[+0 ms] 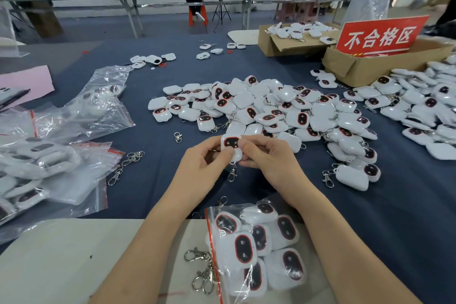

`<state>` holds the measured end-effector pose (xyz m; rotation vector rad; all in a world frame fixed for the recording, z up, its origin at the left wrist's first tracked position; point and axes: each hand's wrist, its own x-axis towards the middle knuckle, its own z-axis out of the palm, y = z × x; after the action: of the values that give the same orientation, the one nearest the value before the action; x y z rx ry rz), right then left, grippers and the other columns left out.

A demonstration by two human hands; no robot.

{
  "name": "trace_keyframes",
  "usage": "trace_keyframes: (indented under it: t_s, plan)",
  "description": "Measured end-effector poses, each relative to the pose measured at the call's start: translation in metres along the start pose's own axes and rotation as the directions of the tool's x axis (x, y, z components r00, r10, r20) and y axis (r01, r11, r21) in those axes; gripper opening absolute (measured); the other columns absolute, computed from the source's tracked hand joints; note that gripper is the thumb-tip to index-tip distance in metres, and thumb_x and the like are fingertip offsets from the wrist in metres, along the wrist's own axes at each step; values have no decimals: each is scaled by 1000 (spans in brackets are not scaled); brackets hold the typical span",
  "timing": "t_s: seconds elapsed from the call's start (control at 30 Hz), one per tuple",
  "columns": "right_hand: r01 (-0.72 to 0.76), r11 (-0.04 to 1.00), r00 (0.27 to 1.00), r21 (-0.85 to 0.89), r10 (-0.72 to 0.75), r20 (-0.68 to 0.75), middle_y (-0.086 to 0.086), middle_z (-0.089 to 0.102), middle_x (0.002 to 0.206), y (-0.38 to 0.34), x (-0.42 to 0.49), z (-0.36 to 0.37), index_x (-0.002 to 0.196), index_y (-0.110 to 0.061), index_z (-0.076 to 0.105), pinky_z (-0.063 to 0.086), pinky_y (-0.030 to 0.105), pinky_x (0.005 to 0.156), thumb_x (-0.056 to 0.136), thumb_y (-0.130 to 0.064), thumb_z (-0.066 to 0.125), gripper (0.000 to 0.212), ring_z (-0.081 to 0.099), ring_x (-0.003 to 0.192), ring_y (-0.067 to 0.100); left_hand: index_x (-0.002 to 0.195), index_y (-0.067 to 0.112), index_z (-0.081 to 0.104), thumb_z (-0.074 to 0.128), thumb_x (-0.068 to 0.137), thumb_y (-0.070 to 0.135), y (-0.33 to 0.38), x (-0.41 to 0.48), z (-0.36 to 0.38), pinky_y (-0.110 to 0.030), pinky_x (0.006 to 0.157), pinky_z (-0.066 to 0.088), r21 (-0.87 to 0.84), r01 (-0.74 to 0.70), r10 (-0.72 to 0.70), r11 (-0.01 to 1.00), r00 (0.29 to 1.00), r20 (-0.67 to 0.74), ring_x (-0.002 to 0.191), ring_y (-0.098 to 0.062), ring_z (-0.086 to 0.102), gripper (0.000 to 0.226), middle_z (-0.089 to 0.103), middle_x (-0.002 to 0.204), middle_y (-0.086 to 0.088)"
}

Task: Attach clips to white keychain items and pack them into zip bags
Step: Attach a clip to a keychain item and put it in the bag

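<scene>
Pinching white rounded plastic keychain item [231, 147] between left hand [206, 159] and right hand [262, 154] over dark blue desk [148, 192], silver metal clip [232, 173] dangling towards clear red-sealed zip bag [259, 249] at near edge, mouth leftward, probably handier for left hand

Left forearm [153, 237]: bare, rising from the lower edge toward centre.
Left hand [206, 159]: fingers curled, pinching white keychain item [231, 142] from its left.
Right forearm [333, 242]: bare, angled in from the lower right.
Right hand [267, 155]: fingers curled, pinching the same item from its right.
Hands: close together.
</scene>
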<state>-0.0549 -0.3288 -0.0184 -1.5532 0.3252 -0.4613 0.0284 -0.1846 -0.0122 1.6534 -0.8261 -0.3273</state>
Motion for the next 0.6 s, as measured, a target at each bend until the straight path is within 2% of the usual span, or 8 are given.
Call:
trace_keyframes:
  t_s: [0.07, 0.13, 0.33, 0.47, 0.6]
  plan:
    - [-5, 1000, 1000, 18, 5, -3, -4, 75, 76, 0, -1, 0, 98, -19, 75, 59, 20, 74, 98, -17, 63, 12, 68, 74, 4, 116, 31, 71, 62, 99, 16, -2, 0, 0, -16, 82, 53, 29, 1, -1, 1000, 1000, 12, 91, -11, 69, 24, 76, 100, 11]
    - [-10, 1000, 1000, 21, 11, -5, -3, 75, 77, 0, -1, 0, 99, -17, 75, 59, 21, 74, 96, -16, 65, 11, 68, 75, 5, 118, 29, 70, 62, 99, 14, -4, 0, -1, -13, 82, 52, 25, -3, 2, 1000, 1000, 19, 94, -10, 70, 25, 76, 102, 12]
    - [-18, 1000, 1000, 19, 18, 20, 2, 78, 91, -1, -1, -1, 106, -18, 74, 59, 22, 78, 95, -10, 66, 15, 73, 84, 10, 120, 36, 67, 63, 99, 16, -6, 2, -2, -12, 78, 50, -25, -7, 8, 1000, 1000, 26, 84, 2, 67, 29, 76, 97, 15]
    - [-20, 1000, 1000, 5, 20, 24, 1, 78, 91, 0, -1, -2, 107, -17, 74, 60, 24, 79, 95, -10, 67, 16, 72, 82, 10, 115, 42, 67, 64, 99, 16, -7, 3, -3, -14, 80, 53, -27, -18, 19, 999, 999, 33, 87, -4, 68, 31, 76, 98, 11]
    - [-22, 1000, 1000, 2, 22, 21, 4, 78, 93, 1, 0, -2, 105, -18, 74, 60, 24, 79, 95, -11, 67, 14, 72, 83, 11, 117, 40, 67, 64, 99, 16, -8, 4, -3, -18, 84, 54, -33, -9, 10, 999, 999, 37, 94, -11, 70, 30, 76, 101, 10]
